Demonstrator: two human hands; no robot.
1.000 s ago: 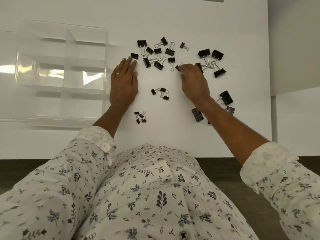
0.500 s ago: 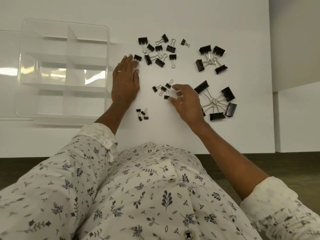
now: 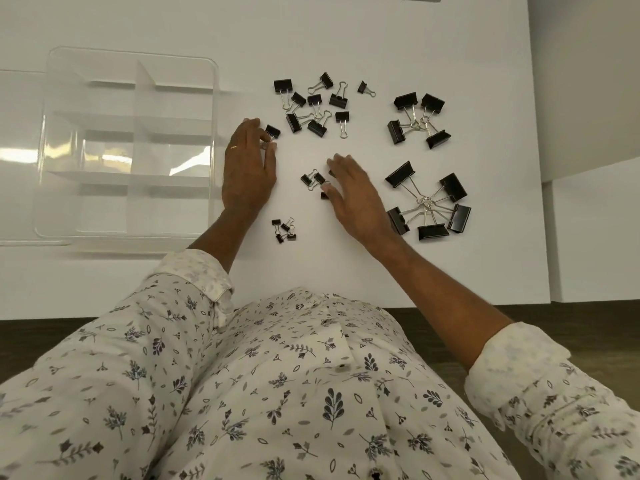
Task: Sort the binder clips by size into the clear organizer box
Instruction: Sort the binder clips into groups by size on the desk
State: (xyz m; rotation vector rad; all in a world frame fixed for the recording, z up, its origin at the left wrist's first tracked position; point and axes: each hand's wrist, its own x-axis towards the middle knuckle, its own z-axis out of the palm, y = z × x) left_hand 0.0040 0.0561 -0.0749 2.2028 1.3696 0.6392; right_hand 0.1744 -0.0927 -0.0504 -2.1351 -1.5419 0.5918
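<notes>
Black binder clips lie in groups on the white table. The clear organizer box (image 3: 215,98) stands at the left with all visible compartments holding nothing. My left hand (image 3: 247,171) lies just right of the box, fingertips curled and pinching the wire handle of a binder clip (image 3: 273,130) at the edge of the mid-size pile (image 3: 313,107). My right hand (image 3: 358,202) rests flat, fingers spread, over a little group of small clips (image 3: 311,179); one clip (image 3: 324,196) peeks out under the thumb. Tiny clips (image 3: 285,230) sit nearer me.
Two sets of bigger clips lie to the right: a set (image 3: 419,119) at the back and the largest ones (image 3: 431,206) in a ring beside my right wrist. The table's front edge (image 3: 311,304) is close to my body. A lower white surface (image 3: 595,237) adjoins on the right.
My right hand came down from the back pile to the small group and now lies spread over it. My left hand's flat fingers have curled onto the clip beside them.
</notes>
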